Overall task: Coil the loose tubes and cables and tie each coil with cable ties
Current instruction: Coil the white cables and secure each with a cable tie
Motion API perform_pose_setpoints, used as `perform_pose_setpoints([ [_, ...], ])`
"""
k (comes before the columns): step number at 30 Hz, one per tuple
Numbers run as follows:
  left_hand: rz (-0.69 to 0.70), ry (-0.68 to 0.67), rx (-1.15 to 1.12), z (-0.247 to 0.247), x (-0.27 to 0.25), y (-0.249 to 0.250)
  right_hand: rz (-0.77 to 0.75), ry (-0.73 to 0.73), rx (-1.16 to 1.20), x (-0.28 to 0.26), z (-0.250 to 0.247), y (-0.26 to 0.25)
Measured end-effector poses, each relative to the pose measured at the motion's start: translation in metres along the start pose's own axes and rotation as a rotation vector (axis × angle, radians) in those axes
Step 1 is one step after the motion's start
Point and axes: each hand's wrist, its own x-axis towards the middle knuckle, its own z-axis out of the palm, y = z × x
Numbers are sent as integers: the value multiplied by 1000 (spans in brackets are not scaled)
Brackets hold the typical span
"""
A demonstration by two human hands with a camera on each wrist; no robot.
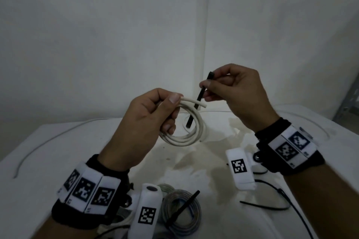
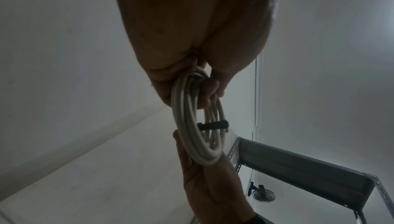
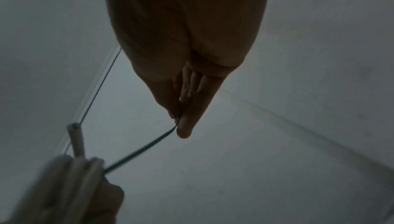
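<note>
In the middle of the frame, the left hand point(image 1: 147, 120) grips the white tube coil point(image 1: 186, 132); the right hand point(image 1: 231, 91) pinches a black cable tie point(image 1: 202, 93) poked through it.

We see two bare hands, the left hand point(image 1: 143, 120) and the right hand point(image 1: 237, 93), each with a black wrist band point(image 1: 272, 132) wrapped in white blocks with black-and-white square patterns point(image 1: 287, 150), and a small white camera box point(image 1: 240, 169) sticks out under each wrist.

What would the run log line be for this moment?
left hand: holds white coil | right hand: pinches black cable tie through coil | tie: not closed
</note>
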Motion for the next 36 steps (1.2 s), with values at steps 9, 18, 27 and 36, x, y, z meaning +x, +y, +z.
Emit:
perform_pose_setpoints([
  [9, 69, 75, 66, -19, 5, 6, 299, -304, 200, -12, 46, -11],
  [18, 177, 182, 254, -33, 7, 9, 177, -299, 141, -12, 69, -16],
  [27, 159, 222, 327, -46, 10, 9, 65, -273, 125, -7, 95, 1],
  [36, 79, 265, 207, -45, 12, 3, -8, -176, 144, -8, 104, 10],
])
